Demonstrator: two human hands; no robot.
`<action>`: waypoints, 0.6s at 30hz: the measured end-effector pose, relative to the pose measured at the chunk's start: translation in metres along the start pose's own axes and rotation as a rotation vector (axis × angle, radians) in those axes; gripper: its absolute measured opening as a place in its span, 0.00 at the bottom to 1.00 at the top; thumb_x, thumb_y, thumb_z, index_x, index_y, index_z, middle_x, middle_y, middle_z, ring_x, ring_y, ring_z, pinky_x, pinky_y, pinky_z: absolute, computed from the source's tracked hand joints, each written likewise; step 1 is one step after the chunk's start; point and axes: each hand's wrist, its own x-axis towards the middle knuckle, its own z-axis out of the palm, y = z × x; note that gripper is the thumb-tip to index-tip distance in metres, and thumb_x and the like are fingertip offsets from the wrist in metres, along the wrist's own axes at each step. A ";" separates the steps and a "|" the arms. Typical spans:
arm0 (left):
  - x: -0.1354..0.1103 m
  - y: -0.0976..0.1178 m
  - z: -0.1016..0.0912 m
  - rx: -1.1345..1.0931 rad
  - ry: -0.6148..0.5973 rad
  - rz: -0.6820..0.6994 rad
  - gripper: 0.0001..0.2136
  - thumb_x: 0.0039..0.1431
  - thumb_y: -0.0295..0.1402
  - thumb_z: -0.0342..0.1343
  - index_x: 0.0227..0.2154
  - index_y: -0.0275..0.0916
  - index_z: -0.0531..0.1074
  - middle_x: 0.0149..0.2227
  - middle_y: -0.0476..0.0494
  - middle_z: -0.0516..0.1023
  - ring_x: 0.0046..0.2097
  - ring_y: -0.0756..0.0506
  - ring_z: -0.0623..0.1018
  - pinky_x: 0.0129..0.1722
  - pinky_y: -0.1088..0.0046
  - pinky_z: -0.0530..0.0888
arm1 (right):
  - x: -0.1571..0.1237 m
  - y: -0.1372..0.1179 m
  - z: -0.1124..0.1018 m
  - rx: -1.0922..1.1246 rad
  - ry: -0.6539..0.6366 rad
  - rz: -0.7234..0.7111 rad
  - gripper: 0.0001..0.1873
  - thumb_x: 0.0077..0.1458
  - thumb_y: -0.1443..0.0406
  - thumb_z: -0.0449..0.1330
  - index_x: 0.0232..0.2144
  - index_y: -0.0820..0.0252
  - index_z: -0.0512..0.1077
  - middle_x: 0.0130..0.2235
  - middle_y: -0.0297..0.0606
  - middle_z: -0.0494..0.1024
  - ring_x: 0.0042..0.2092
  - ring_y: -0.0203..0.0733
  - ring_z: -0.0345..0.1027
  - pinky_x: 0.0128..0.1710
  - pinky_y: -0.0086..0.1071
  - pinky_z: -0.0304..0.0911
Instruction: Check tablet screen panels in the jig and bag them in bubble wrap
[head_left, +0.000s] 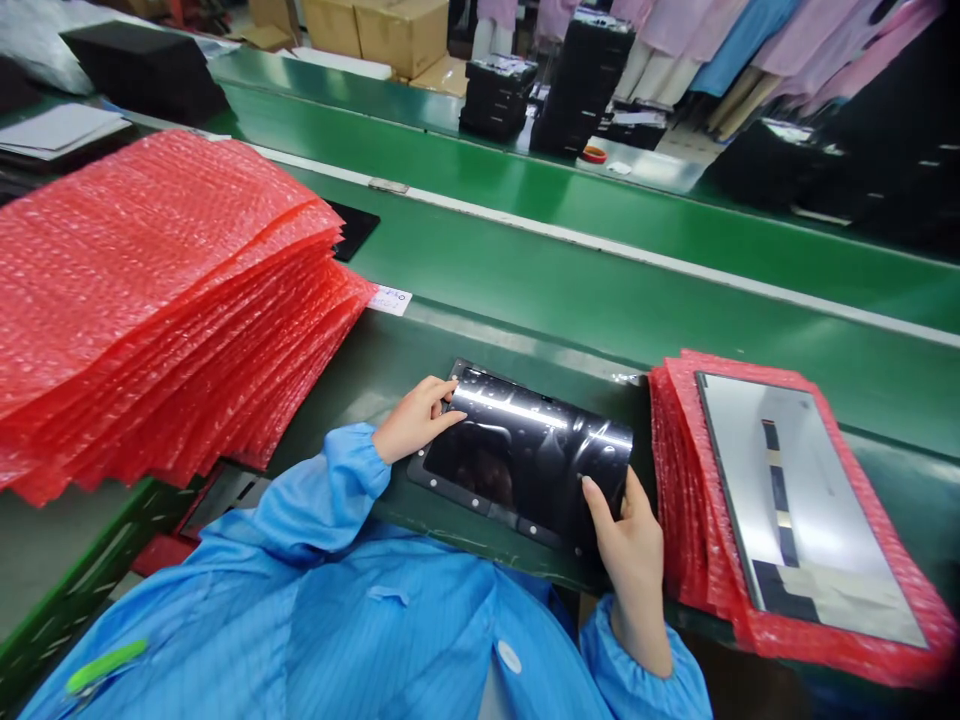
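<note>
A glossy clear protective film [537,405], wrinkled and bowed upward, lies over a dark flat panel [469,465] on the green bench in front of me. The panel sits in a black frame [504,515] with several light round spots along its near edge. My left hand [421,418] pinches the film's left edge between thumb and fingers. At the right edge, my right hand [626,535] has its thumb on top and its fingers around the far side, closed on the film. How far the film touches the panel beneath cannot be made out.
Red bubble-wrap bags [165,300] form a tall fanned stack at left. To the right, a silver-backed display panel [825,500] with a ribbon cable rests on more red bubble bags [679,480]. Black trays [581,85] stand across the green belt [525,280], with people beyond.
</note>
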 end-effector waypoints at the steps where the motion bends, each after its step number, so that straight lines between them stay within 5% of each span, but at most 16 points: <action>1: 0.000 -0.001 0.000 0.002 -0.003 -0.001 0.20 0.57 0.37 0.57 0.50 0.34 0.72 0.38 0.45 0.69 0.30 0.50 0.69 0.37 0.70 0.72 | 0.000 0.000 0.000 -0.001 -0.007 0.014 0.39 0.54 0.48 0.60 0.63 0.57 0.60 0.51 0.45 0.78 0.51 0.51 0.73 0.52 0.43 0.66; 18: -0.003 0.000 -0.001 0.108 -0.024 0.006 0.20 0.60 0.40 0.55 0.52 0.37 0.70 0.39 0.44 0.71 0.32 0.49 0.71 0.39 0.68 0.72 | -0.004 -0.002 0.001 -0.050 -0.015 -0.007 0.40 0.54 0.47 0.59 0.63 0.59 0.59 0.53 0.47 0.77 0.52 0.53 0.72 0.51 0.42 0.66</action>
